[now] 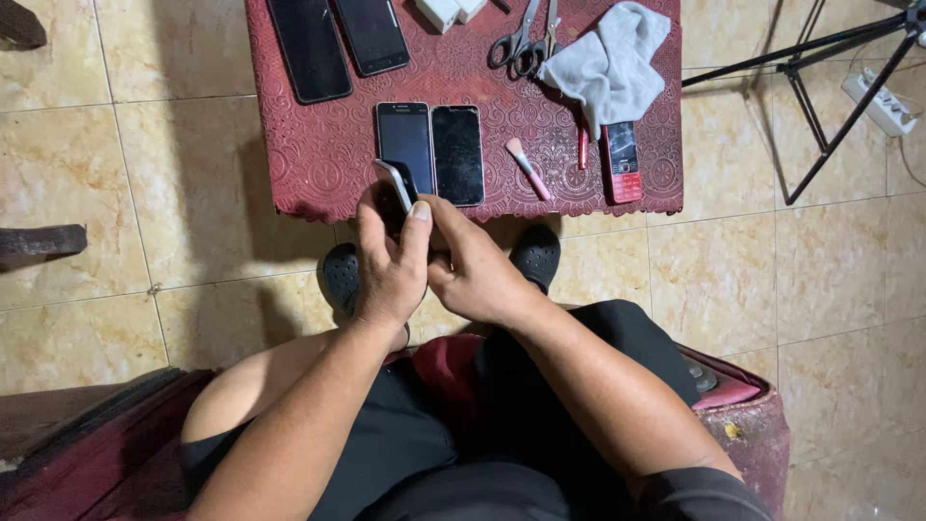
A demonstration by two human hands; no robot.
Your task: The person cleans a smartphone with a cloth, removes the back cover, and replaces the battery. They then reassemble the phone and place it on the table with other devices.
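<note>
My left hand (389, 260) grips a small phone (397, 183) with a black face and white edge, held upright just in front of the low table's near edge. My right hand (475, 267) sits against it from the right, fingertips reaching to the phone's lower part. Both hands hover above my knees and black sandals (538, 253). On the red patterned tablecloth (318, 154) right beyond the hands lie two black smartphones (406, 145) (457, 154) side by side.
Further on the table: two larger dark phones (309, 48) (372, 35), scissors (521, 41), a grey cloth (610, 60), a pink brush (527, 166), a red keypad phone (622, 160), a white block (444, 12). A tripod (820, 87) and power strip (880, 102) stand right on the tiled floor.
</note>
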